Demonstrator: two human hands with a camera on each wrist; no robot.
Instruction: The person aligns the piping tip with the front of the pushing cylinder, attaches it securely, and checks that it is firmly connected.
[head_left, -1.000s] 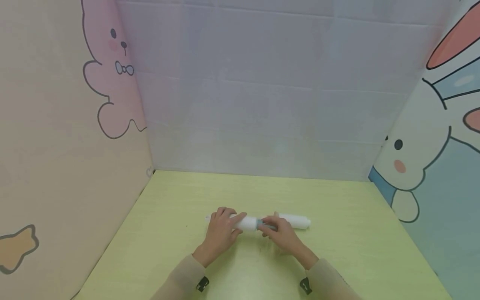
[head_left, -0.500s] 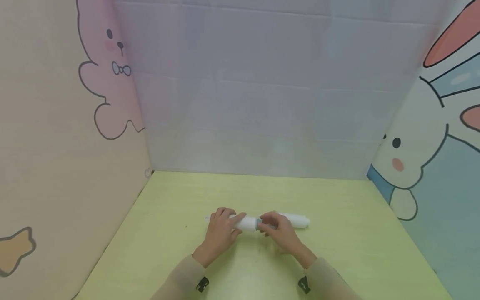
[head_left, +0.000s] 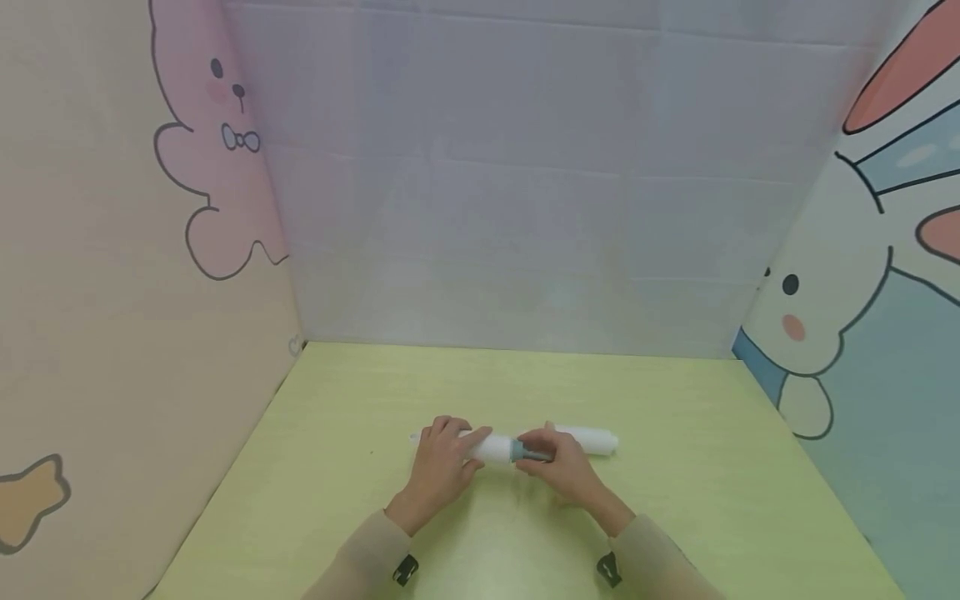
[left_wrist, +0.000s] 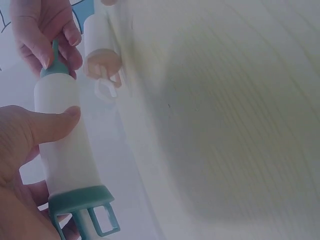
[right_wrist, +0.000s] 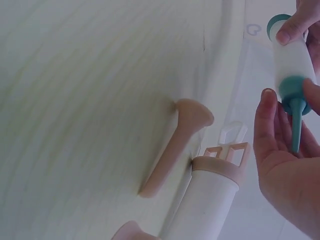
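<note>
My left hand (head_left: pixel 441 458) grips a white syringe-like tube (head_left: pixel 492 448), thumb laid along its side. A green collar with rectangular loops (left_wrist: pixel 82 199) rings its near end in the left wrist view. At the opposite end a green nozzle (right_wrist: pixel 297 122), flared at the base with a long thin tip, meets the tube. My right hand (head_left: pixel 564 468) holds this nozzle between thumb and fingers, the tip lying toward the palm. Whether the nozzle is fully seated cannot be told.
Behind my right hand lies a second white tube (right_wrist: pixel 202 207) with a peach looped collar. Beside it is a loose peach nozzle (right_wrist: pixel 170 150); another peach piece (right_wrist: pixel 131 232) shows partly at the frame's bottom. All rest on the yellow-green table (head_left: pixel 360 383), walled on three sides.
My right hand's fingers have shifted around the green nozzle and spread slightly, exposing more of it. The left hand and the tube have stayed in place.
</note>
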